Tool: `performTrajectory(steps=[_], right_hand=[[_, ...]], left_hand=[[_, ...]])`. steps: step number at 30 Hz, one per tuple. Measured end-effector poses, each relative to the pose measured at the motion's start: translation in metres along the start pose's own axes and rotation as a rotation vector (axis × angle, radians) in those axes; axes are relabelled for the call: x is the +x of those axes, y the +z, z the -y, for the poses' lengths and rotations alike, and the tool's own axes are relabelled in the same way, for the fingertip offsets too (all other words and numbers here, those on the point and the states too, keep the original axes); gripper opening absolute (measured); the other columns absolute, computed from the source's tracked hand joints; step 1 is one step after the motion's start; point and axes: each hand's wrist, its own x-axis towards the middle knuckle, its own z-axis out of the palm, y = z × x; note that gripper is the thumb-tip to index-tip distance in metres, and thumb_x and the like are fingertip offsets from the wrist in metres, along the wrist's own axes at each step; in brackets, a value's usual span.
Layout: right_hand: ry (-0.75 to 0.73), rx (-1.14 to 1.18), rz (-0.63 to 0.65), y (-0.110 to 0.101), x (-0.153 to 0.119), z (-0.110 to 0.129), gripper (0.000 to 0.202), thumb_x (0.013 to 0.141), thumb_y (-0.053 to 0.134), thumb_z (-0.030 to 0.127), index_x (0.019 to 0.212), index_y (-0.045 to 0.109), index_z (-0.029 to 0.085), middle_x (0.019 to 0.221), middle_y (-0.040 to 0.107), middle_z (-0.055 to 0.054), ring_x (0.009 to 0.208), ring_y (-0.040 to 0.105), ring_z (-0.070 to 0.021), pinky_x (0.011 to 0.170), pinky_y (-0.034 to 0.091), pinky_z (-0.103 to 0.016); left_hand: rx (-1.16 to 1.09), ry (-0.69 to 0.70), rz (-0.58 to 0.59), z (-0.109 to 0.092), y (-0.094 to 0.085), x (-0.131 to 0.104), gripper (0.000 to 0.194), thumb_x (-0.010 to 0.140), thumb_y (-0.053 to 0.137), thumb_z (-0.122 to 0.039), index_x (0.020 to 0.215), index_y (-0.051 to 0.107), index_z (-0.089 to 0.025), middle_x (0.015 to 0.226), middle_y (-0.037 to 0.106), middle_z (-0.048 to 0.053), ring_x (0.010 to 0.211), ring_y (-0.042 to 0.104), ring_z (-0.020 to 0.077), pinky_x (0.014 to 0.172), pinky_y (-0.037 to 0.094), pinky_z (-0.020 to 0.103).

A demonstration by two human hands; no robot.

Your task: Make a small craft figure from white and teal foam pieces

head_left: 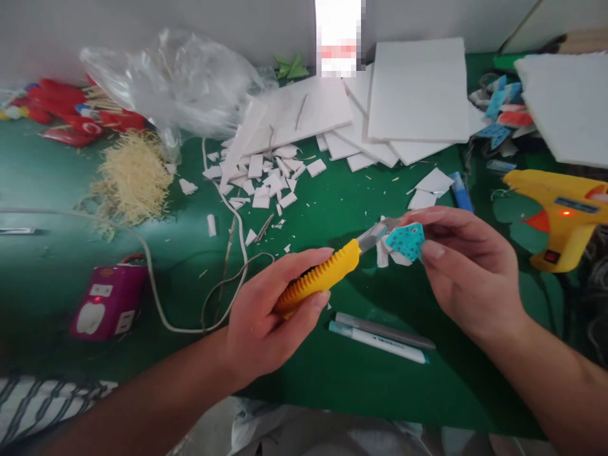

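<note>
My left hand (280, 310) is wrapped round a yellow utility knife (323, 275), its blade extended up and to the right. Between the thumb and fingers of my right hand (468, 263) is a small turquoise piece with dark spots (406, 242), pale along its edge. The blade tip meets or overlaps the upper left of that piece; whether it cuts in, I cannot tell. Below the hands, a grey marker (384, 330) and a white marker with teal ends (380, 342) lie side by side. White scraps (399, 258) lie beneath the spotted piece.
White foam sheets (418, 88) are stacked at the back, with cut foam bits (266, 183) before them. A yellow glue gun (565, 209) stands right, its light lit. At left are a purple power box (109, 301), a white cable (152, 285), straw-like shreds (135, 177) and a plastic bag (185, 82).
</note>
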Motion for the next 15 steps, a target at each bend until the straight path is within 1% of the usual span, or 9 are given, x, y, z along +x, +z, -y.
performTrajectory(steps=[2, 5, 8, 10, 12, 15], right_hand=[[-0.033, -0.012, 0.006, 0.0006, -0.0007, -0.0013, 0.019, 0.081, 0.08, 0.024, 0.097, 0.081, 0.035, 0.099, 0.08, 0.002, 0.095, 0.074, -0.0161, 0.086, 0.063, -0.03], [-0.049, -0.05, 0.002, 0.0008, -0.0002, -0.0033, 0.023, 0.083, 0.075, 0.015, 0.097, 0.08, 0.033, 0.098, 0.079, 0.002, 0.092, 0.074, -0.0139, 0.083, 0.062, -0.026], [-0.036, -0.1, -0.025, 0.0004, 0.0002, -0.0045, 0.026, 0.081, 0.073, 0.01, 0.095, 0.079, 0.032, 0.095, 0.079, 0.003, 0.088, 0.074, -0.0133, 0.075, 0.062, -0.025], [-0.029, -0.121, -0.03, 0.0001, -0.0002, -0.0047, 0.026, 0.081, 0.072, 0.009, 0.094, 0.078, 0.031, 0.094, 0.078, 0.003, 0.087, 0.074, -0.0136, 0.073, 0.062, -0.025], [-0.043, -0.144, -0.029, -0.0001, -0.0009, -0.0044, 0.027, 0.082, 0.071, 0.008, 0.095, 0.078, 0.031, 0.094, 0.078, 0.002, 0.088, 0.074, -0.0139, 0.074, 0.062, -0.026], [-0.086, -0.194, -0.039, 0.0, -0.0023, -0.0028, 0.03, 0.082, 0.069, 0.006, 0.095, 0.078, 0.032, 0.092, 0.078, 0.002, 0.089, 0.074, -0.0145, 0.078, 0.062, -0.028]], left_hand=[[-0.009, 0.016, 0.021, -0.0007, 0.0005, 0.0006, 0.04, 0.093, 0.063, -0.013, 0.13, 0.062, -0.027, 0.121, 0.076, 0.002, 0.091, 0.077, 0.0142, 0.077, 0.065, 0.021], [-0.005, 0.03, 0.063, -0.002, 0.0018, 0.0019, 0.036, 0.093, 0.061, -0.012, 0.126, 0.062, -0.026, 0.117, 0.077, 0.001, 0.091, 0.077, 0.014, 0.083, 0.065, 0.024], [0.009, 0.038, 0.081, -0.003, 0.0025, 0.0016, 0.037, 0.092, 0.061, -0.013, 0.126, 0.063, -0.028, 0.119, 0.077, 0.001, 0.084, 0.076, 0.0131, 0.077, 0.065, 0.023], [0.006, 0.029, 0.082, -0.0029, 0.0025, 0.0003, 0.038, 0.092, 0.061, -0.014, 0.127, 0.062, -0.029, 0.121, 0.077, 0.002, 0.081, 0.076, 0.0128, 0.07, 0.064, 0.022], [0.002, 0.028, 0.064, -0.0025, 0.0023, -0.0009, 0.039, 0.092, 0.061, -0.014, 0.128, 0.062, -0.029, 0.122, 0.076, 0.002, 0.081, 0.076, 0.0127, 0.066, 0.063, 0.021], [0.019, 0.033, 0.042, -0.0021, 0.0018, -0.0013, 0.038, 0.092, 0.061, -0.014, 0.127, 0.062, -0.028, 0.12, 0.077, 0.002, 0.084, 0.076, 0.0129, 0.066, 0.062, 0.019]])
